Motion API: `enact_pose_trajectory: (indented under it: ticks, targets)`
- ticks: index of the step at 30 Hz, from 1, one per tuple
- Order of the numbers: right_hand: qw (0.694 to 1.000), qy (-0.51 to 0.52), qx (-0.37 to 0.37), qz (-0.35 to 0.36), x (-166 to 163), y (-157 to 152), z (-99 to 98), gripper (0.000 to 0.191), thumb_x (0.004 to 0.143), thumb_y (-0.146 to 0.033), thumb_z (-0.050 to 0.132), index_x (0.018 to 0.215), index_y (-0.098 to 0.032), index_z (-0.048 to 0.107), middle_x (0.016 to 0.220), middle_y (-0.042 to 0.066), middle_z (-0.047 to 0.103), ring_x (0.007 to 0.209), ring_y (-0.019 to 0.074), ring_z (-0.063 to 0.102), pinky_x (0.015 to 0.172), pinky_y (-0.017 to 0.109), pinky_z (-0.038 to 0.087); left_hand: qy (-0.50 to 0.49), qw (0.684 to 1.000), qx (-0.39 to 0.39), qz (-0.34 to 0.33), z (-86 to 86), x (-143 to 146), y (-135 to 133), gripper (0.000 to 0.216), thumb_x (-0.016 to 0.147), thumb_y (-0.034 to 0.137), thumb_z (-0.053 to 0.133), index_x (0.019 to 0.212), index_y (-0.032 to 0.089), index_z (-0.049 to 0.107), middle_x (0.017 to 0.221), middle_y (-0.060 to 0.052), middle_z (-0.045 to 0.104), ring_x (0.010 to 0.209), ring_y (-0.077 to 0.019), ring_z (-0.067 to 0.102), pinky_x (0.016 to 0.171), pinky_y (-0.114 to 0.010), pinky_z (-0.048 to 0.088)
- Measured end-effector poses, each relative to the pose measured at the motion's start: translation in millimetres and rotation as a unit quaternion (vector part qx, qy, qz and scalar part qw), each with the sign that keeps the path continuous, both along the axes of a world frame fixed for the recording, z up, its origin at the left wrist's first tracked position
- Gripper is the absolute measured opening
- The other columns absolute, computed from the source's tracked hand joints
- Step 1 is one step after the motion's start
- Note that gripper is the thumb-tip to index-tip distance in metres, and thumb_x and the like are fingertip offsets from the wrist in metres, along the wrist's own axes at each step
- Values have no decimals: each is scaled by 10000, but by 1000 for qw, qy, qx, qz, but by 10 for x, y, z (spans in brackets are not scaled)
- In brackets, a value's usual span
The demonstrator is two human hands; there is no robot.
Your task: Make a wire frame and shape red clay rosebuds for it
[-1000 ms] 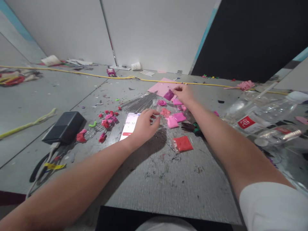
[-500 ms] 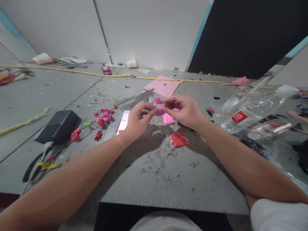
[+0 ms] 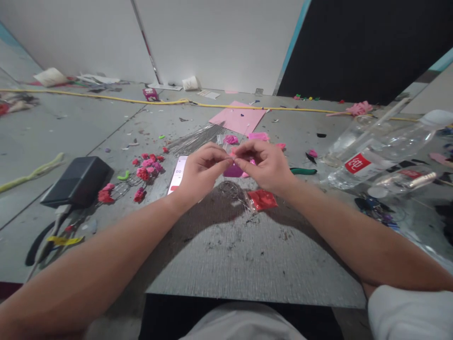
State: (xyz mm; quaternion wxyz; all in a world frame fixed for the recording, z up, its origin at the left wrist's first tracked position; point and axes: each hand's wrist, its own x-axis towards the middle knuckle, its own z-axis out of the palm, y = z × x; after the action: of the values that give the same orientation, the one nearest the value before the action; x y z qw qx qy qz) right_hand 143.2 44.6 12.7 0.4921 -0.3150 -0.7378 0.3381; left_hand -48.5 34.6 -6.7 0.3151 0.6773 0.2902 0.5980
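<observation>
The left hand (image 3: 206,167) and right hand (image 3: 266,165) pinch a purple packet (image 3: 231,171) at its top (a red packet (image 3: 262,200) lies nearby on the surface (image 3: 247,264)).

Seemingly plastic purple packet (image 3: 231,171), glossy plastic bottle (image 3: 398,148), matt pink paper (image 3: 235,120), streaky tabletop (image 3: 255,269)

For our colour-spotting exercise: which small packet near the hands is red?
The red packet nearest the camera, just this side of the right hand. The others, such as the purple packet between the hands and a pink packet beyond, lie farther off.
</observation>
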Motion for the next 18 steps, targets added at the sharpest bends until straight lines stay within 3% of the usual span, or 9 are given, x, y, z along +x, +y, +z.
enact_pose_trajectory:
  ticks: [3, 7, 11, 14, 18]
  targets:
    - [1000, 0, 0, -15, 12, 6, 30, 128, 850, -280, 785, 902, -216, 688, 857, 14, 737, 814, 172, 684, 774, 366, 588, -6, 1000, -12, -4, -10, -13, 20, 125, 856, 120, 766, 802, 233, 771, 843, -7, 649, 816, -146, 602, 771, -325, 462]
    - [998, 23, -12, -50, 33, 63, 55, 281, 756, -319, 888, 880, -221, 656, 801, -12, 713, 748, 158, 656, 716, 348, 562, -16, 1000, -25, -8, -49, -27, 66, 115, 858, 149, 764, 778, 221, 726, 819, -2, 625, 798, -144, 581, 773, -325, 467]
    - [996, -44, -28, -77, 83, 125, 34, 250, 753, -318, 888, 830, -215, 674, 720, -12, 680, 663, 144, 589, 610, 319, 487, 39, 998, -41, -16, -39, -25, 76, 62, 881, 210, 750, 837, 213, 705, 899, -33, 689, 866, -166, 644, 782, -324, 511]
    - [996, -78, -16, -50, 128, 165, -9, 171, 764, -248, 843, 803, -208, 682, 722, -3, 688, 680, 151, 591, 622, 313, 476, 128, 991, -26, 1, 3, -30, 58, 57, 908, 267, 745, 901, 213, 761, 990, -67, 755, 934, -191, 696, 817, -339, 537]
    - [997, -82, -12, -8, 168, 214, -58, 205, 770, -297, 856, 798, -206, 675, 718, -9, 676, 667, 147, 578, 622, 303, 466, 174, 984, -6, 30, 22, -58, 47, 91, 902, 229, 737, 830, 221, 791, 870, -42, 755, 828, -179, 690, 797, -351, 528]
